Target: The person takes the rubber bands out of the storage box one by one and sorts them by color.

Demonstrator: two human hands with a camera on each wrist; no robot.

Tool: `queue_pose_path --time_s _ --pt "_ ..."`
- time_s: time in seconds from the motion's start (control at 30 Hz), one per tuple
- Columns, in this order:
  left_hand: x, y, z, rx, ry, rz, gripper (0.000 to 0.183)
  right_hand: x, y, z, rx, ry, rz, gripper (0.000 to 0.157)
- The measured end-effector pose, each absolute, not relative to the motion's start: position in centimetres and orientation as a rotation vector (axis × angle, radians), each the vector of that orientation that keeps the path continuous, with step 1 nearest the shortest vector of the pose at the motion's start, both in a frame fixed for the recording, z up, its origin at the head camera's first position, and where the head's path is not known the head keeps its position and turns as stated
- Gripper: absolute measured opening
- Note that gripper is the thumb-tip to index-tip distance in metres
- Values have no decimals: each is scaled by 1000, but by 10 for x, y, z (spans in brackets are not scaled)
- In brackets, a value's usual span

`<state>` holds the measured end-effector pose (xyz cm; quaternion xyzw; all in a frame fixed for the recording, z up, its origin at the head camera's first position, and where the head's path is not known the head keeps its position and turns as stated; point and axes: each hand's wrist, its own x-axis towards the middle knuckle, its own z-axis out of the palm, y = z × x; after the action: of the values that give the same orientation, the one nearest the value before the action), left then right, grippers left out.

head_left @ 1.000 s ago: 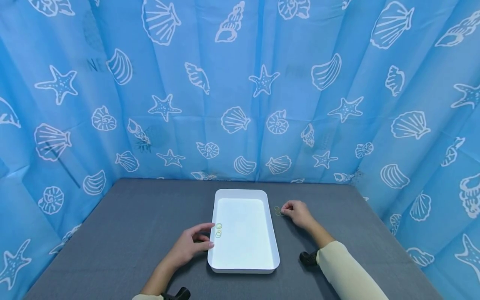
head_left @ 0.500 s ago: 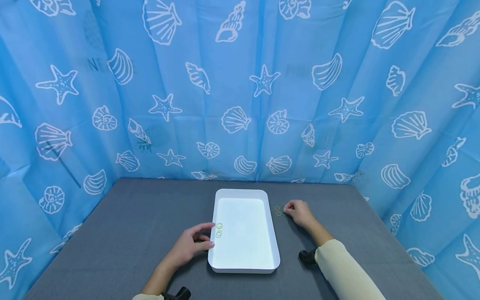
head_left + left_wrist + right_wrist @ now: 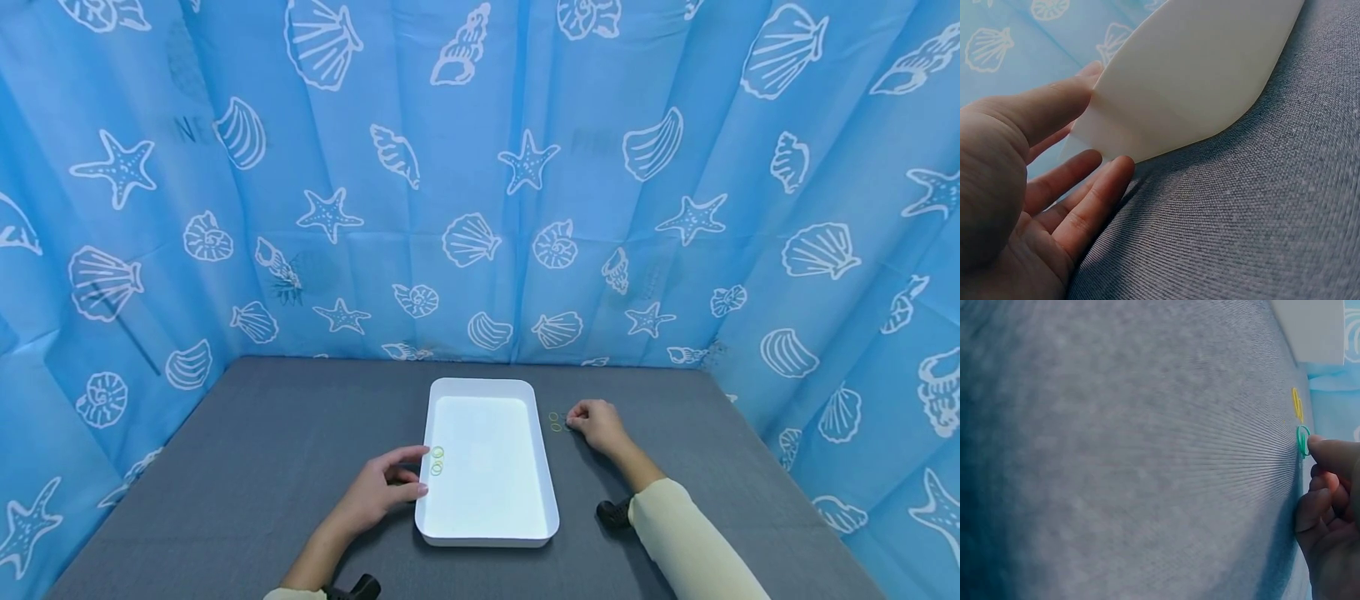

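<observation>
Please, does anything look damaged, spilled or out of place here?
No, nothing stands out. The tray looks whole and sits flat; yellow loops lie on the cloth beside it, near the right hand, with no visible damage.

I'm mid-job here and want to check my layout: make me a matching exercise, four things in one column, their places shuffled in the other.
Things
1. Left hand
2. Curtain
3. Right hand
4. White tray

Places
A. Outside the white tray, thumb tip right by the green ring
B. On the grey cloth, between the two hands
C. At the white tray's left wall
D. Hanging behind everything else

Pairs: 1-C, 2-D, 3-A, 4-B
</observation>
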<state>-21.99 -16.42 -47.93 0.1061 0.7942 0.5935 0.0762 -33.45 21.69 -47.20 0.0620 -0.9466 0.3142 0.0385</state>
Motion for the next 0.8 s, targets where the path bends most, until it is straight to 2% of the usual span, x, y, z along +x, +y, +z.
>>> queue_pose_path --time_s 0.3,0.63,0.8 --pt "-205 -161 -452 351 2363 1792 53 -334 221 -470 201 -2870 994 4" --pt "-206 -161 -455 347 2358 1803 52 -336 219 -458 188 -2811 1094 5" --pt "-215 -163 -471 327 2378 1794 52 -339 210 -447 154 -2790 1169 8"
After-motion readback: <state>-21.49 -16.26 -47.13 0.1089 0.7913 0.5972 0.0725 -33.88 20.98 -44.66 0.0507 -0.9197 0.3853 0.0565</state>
